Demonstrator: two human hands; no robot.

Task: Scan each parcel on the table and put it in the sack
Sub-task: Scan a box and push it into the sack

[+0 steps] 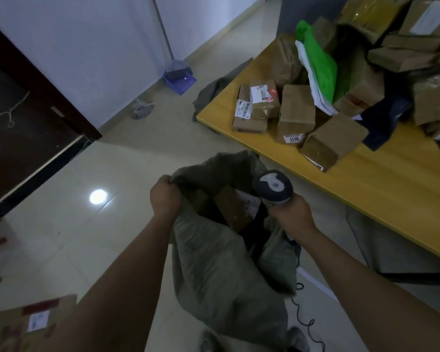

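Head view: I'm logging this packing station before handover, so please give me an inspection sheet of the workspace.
Surface: yellow table carrying the parcel pile.
Job's things: cardboard parcels piled on table; grey sack held open, boxes inside; scanner.
Clutter: green bag among the pile; labelled box on floor, lower left.
Grips: left hand grips sack rim; right hand holds scanner over sack mouth.
Cables: coiled cable on floor beside sack.
Surroundings: tiled floor, blue dustpan by wall, dark door at left.
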